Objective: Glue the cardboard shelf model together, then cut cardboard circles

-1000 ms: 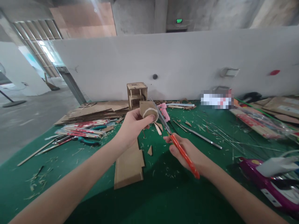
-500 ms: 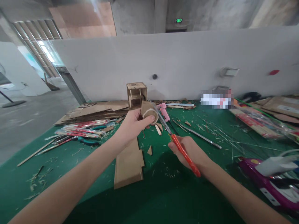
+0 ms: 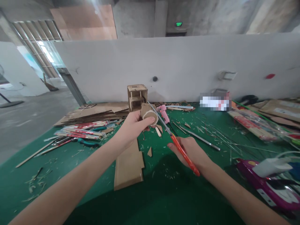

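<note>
Between the thumb and fingers of my left hand [image 3: 134, 126] is a small piece of cardboard [image 3: 146, 109] with a round whitish outline on it. My right hand [image 3: 187, 151] is wrapped round the red handles of a pair of scissors [image 3: 165, 126]. The scissor blades point up and away, lying along the right edge of the cardboard piece. Below my left hand a larger cardboard sheet [image 3: 128, 168] lies flat on the green table, and a small triangular scrap [image 3: 149, 152] is beside it.
A small cardboard shelf box [image 3: 137, 95] stands at the back by the white partition. A pink glue gun [image 3: 164, 114] lies behind the scissors. Bundled sticks [image 3: 81, 129] and pliers [image 3: 87, 142] lie left; a purple power strip [image 3: 260, 184] sits right.
The scissor blades have swung slightly left and closer together along the cardboard piece's edge. The whole view has shifted a little; both hands keep their holds.
</note>
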Demonstrator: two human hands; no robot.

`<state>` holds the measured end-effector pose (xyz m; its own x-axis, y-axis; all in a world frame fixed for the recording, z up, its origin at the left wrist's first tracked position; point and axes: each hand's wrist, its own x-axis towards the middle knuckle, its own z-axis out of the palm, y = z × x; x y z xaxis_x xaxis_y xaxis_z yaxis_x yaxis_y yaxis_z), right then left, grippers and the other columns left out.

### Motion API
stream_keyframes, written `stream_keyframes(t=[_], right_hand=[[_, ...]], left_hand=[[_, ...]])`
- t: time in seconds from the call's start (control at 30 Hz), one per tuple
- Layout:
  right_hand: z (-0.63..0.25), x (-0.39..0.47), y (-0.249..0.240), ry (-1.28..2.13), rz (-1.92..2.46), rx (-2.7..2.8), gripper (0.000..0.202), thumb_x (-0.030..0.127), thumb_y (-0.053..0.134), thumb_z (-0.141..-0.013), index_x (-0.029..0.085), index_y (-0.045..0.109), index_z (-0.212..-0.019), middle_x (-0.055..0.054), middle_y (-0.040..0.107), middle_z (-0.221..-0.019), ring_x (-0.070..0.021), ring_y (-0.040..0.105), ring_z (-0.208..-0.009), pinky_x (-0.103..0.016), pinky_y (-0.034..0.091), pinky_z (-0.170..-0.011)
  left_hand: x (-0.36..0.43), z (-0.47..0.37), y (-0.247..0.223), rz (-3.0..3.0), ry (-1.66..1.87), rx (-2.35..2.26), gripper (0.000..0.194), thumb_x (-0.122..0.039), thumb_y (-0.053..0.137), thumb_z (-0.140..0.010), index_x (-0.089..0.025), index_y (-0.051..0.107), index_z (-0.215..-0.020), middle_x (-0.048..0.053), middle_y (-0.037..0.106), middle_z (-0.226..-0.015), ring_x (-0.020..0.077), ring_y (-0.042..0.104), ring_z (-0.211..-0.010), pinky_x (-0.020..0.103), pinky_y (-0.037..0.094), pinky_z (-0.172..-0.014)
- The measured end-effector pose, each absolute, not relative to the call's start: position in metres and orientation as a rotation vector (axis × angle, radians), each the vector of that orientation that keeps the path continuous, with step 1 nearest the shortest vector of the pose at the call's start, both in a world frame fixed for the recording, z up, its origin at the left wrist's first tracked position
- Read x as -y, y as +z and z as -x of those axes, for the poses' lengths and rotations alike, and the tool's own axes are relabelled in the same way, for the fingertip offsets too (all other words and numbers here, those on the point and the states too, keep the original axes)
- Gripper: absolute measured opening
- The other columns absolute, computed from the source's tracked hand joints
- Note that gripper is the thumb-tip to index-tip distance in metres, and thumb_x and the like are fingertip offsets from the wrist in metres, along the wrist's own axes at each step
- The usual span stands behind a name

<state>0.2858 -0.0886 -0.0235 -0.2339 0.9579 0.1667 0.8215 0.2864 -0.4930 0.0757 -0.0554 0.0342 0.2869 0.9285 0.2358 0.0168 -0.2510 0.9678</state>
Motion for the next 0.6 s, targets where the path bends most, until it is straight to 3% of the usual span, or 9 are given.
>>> stream_keyframes(t=[0.17, 0.37, 0.6], right_hand=[[-0.2873, 0.0854, -0.0296, 0.516, 1.535, 2.148, 0.042, 0.056, 0.043, -0.090, 0.023, 0.042, -0.065, 0.000, 0.050, -0.055, -0.0142, 0.045, -0.048, -0.027, 0.031, -0.050], [-0.2896, 0.0863, -0.0329, 0.690, 1.296, 2.204, 0.042, 0.058, 0.037, -0.092, 0.020, 0.047, -0.078, -0.004, 0.055, -0.074, -0.0145, 0.050, -0.058, -0.027, 0.037, -0.053], [-0.2837, 0.0938, -0.0241, 0.538, 1.491, 2.119, 0.047, 0.056, 0.038, -0.092, 0.023, 0.035, -0.060, 0.001, 0.043, -0.057, -0.0121, 0.037, -0.048, -0.027, 0.029, -0.048]], left_hand=[[0.0529, -0.0729, 0.0337, -1.574, 1.073, -0.947, 0.015, -0.032, 0.061, -0.084, -0.016, 0.060, -0.083, 0.001, 0.063, -0.077, 0.0113, 0.056, -0.069, 0.024, 0.042, -0.061], [0.0568, -0.0746, 0.0379, -1.736, 0.924, -0.995, 0.012, -0.028, 0.058, -0.084, -0.016, 0.057, -0.083, 0.000, 0.062, -0.076, 0.0118, 0.058, -0.071, 0.024, 0.045, -0.062], [0.0610, -0.0784, 0.0368, -1.746, 0.914, -1.030, 0.011, -0.028, 0.058, -0.083, -0.017, 0.057, -0.080, 0.000, 0.063, -0.073, 0.0124, 0.059, -0.068, 0.025, 0.044, -0.062]])
